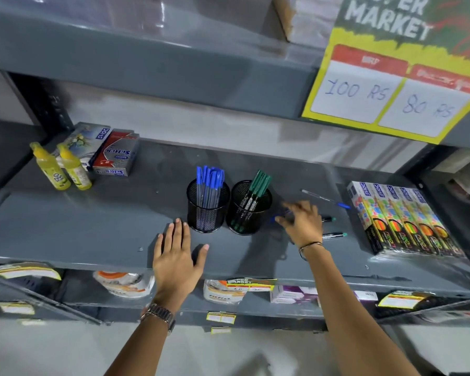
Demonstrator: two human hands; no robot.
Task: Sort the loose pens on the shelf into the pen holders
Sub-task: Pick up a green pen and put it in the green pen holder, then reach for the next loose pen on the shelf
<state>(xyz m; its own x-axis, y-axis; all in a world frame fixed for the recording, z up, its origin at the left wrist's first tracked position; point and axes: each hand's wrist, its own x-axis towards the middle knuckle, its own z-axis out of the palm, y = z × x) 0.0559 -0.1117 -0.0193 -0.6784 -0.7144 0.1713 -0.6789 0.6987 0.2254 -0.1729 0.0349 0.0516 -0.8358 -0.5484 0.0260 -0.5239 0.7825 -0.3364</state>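
Two black mesh pen holders stand mid-shelf: the left holder (207,210) has several blue-capped pens, the right holder (248,213) has green-capped pens. My left hand (175,256) lies flat and spread on the grey shelf (92,226), just left of the holders, holding nothing. My right hand (303,222) is right of the green holder, fingers closing around a blue pen (278,217) that is blurred. Loose on the shelf are a blue pen (326,199) behind the hand and two green pens (329,219) (334,235) partly hidden by it.
Two yellow bottles (61,169) and boxes (116,156) stand at the back left. A row of colourful boxes (403,218) lies at the right end. A price sign (396,85) hangs from the shelf above. Packaged goods fill the shelf below.
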